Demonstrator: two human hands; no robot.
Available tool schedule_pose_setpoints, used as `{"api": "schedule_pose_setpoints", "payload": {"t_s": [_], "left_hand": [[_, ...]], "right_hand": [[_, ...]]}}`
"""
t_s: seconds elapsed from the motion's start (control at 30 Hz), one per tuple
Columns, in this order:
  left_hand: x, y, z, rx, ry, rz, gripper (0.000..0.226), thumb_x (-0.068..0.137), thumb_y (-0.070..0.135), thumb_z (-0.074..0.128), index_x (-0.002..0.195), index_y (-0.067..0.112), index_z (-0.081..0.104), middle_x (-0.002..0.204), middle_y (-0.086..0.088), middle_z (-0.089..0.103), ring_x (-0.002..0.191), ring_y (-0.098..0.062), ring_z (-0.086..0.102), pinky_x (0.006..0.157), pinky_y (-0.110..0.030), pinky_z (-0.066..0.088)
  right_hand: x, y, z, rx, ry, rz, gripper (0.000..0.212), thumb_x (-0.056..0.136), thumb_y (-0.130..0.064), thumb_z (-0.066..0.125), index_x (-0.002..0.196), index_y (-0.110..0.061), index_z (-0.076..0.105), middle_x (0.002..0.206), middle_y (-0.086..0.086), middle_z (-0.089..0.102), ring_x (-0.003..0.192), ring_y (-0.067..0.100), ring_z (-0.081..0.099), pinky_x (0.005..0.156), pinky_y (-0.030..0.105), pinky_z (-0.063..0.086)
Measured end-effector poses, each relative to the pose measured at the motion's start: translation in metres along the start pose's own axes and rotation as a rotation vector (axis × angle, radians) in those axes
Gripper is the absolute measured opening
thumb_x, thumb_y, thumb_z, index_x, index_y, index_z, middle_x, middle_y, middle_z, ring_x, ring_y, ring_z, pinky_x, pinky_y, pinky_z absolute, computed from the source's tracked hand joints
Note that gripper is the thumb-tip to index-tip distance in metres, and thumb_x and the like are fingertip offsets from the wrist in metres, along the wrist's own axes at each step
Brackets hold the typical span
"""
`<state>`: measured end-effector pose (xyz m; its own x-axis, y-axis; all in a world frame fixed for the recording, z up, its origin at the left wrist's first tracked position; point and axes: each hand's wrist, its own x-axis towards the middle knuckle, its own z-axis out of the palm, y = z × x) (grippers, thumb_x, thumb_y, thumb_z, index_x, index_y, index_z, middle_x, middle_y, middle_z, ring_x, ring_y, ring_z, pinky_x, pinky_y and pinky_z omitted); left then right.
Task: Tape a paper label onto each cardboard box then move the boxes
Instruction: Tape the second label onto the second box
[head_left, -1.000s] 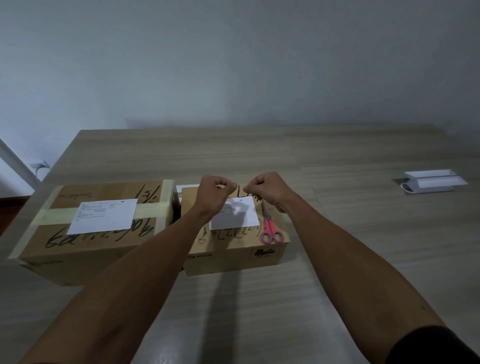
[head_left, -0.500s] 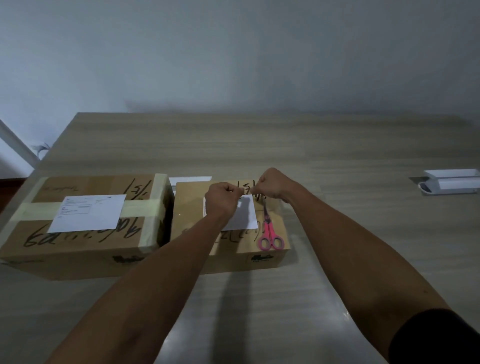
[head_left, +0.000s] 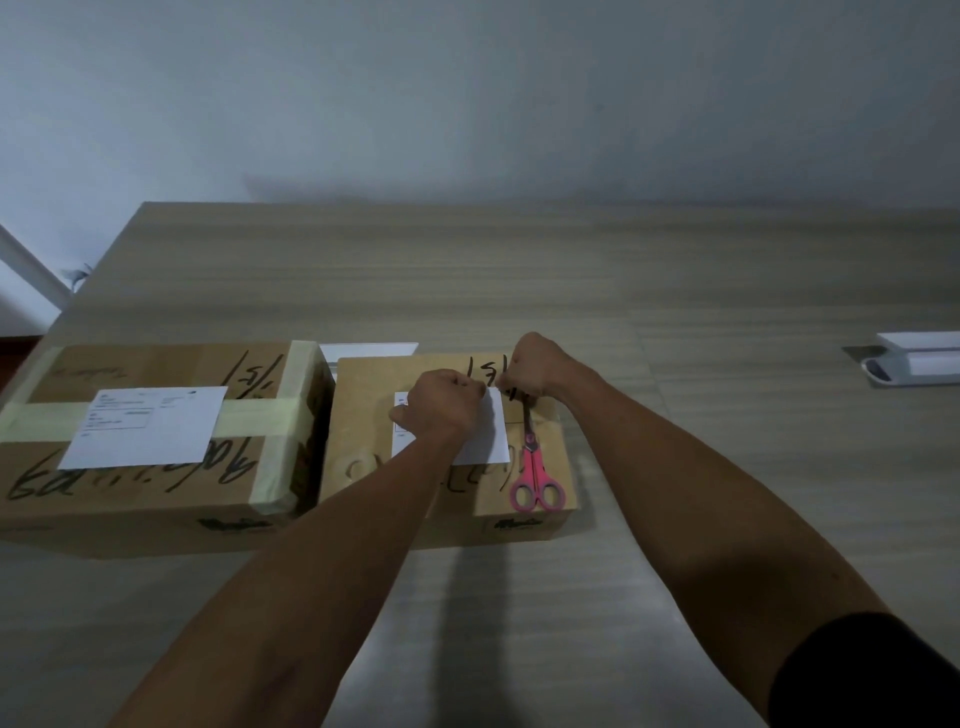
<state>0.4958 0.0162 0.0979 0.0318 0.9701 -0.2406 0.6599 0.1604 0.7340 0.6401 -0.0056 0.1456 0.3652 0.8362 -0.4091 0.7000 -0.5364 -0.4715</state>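
In the middle of the frame we see the smaller cardboard box (head_left: 447, 483) with a paper label (head_left: 491, 436) lying on its top. The left hand (head_left: 441, 408) is curled over the label, and the right hand (head_left: 535, 366) is curled at the label's upper right corner. Both seem to pinch something small between them, probably a piece of tape, but it is too thin for us to tell.

The first risk we judge is that the label slides or goes crooked while the tape is pressed, because nothing else holds it. Also the pink scissors (head_left: 535, 475) lie on the same box, just beside the label; they may fall when the box is moved.

At the left of the frame the larger box (head_left: 156, 478) already carries its label (head_left: 148, 434) under pale tape (head_left: 260, 415).
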Motion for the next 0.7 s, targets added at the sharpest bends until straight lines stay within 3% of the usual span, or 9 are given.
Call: {"api": "schedule_pose_setpoints", "payload": {"t_s": [0.13,0.27,0.47,0.7], "left_hand": [[0.001,0.002,0.001,0.077,0.017,0.01,0.026,0.091,0.035,0.069,0.068,0.023,0.073,0.076,0.007,0.072,0.083,-0.019,0.061,0.088,-0.039,0.018],[0.004,-0.001,0.003,0.079,0.017,0.015,0.033,0.09,0.033,0.066,0.058,0.024,0.063,0.069,0.007,0.068,0.082,-0.019,0.063,0.088,-0.04,0.022],[0.002,0.001,0.003,0.097,0.021,0.016,0.026,0.09,0.034,0.066,0.069,0.02,0.072,0.075,0.005,0.072,0.081,-0.019,0.062,0.085,-0.039,0.018],[0.001,0.003,0.005,0.12,0.05,-0.001,0.027,0.089,0.033,0.068,0.064,0.022,0.066,0.063,0.008,0.061,0.077,-0.018,0.057,0.084,-0.037,0.016]], "right_hand": [[0.007,0.0,0.003,-0.015,-0.01,0.01,0.043,0.085,-0.019,0.082,0.058,-0.009,0.049,0.059,0.007,0.048,0.054,0.021,0.047,0.051,0.028,0.036],[0.011,0.001,0.005,-0.012,-0.017,0.011,0.045,0.084,-0.019,0.083,0.058,-0.009,0.048,0.059,0.008,0.048,0.056,0.023,0.048,0.054,0.029,0.037],[0.012,0.001,0.006,-0.008,-0.016,0.019,0.043,0.084,-0.021,0.083,0.061,-0.009,0.048,0.062,0.007,0.05,0.057,0.021,0.049,0.052,0.028,0.036],[0.011,-0.004,0.012,-0.014,0.017,0.034,0.033,0.081,-0.022,0.084,0.069,-0.007,0.057,0.072,0.011,0.062,0.074,0.031,0.066,0.064,0.035,0.051]]}}
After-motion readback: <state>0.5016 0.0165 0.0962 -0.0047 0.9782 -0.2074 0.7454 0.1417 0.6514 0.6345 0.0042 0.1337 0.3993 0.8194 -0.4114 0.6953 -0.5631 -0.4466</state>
